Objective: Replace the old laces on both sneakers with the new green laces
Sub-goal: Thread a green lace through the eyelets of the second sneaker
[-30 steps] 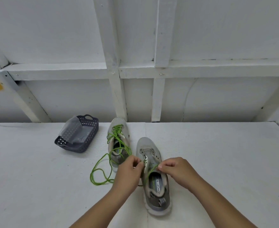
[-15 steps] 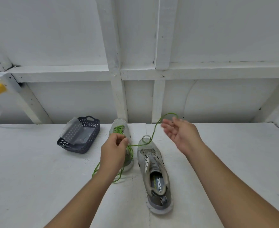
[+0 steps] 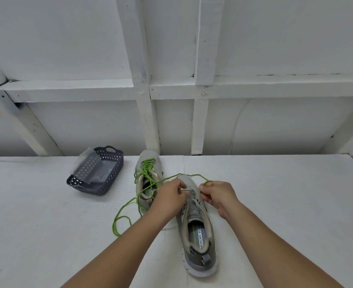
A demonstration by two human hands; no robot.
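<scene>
Here, a person is threading a new green lace (image 3: 189, 175) into the nearer sneaker (image 3: 196, 225), which is lying toe-away at the middle of the white table (image 3: 285, 204). The left hand (image 3: 170, 197) is curling over the lowest eyelets, its fingertips pinching something small there; whether that is the lace tip or the eyelet tab is too small to tell. The right hand (image 3: 218, 196) is closing its fingers around the other run of the lace, just right of the shoe, with the cord arcing over the toe between both hands. The far sneaker (image 3: 148, 173), just left and beyond, is already wearing green lacing, its loose ends trailing in loops (image 3: 121, 217) toward the near left. A dark perforated basket (image 3: 97, 173) holding clear plastic packaging is sitting farther left.

Doing this step well likely means evening the two ends before crossing upward, keeping the cord flat and untwisted, and feeding each tip squarely into its eyelet while the other hand is steadying the upper. Slack over the toe could snag the neighbouring shoe's loose ends, so keeping the cords apart seems wise.
</scene>
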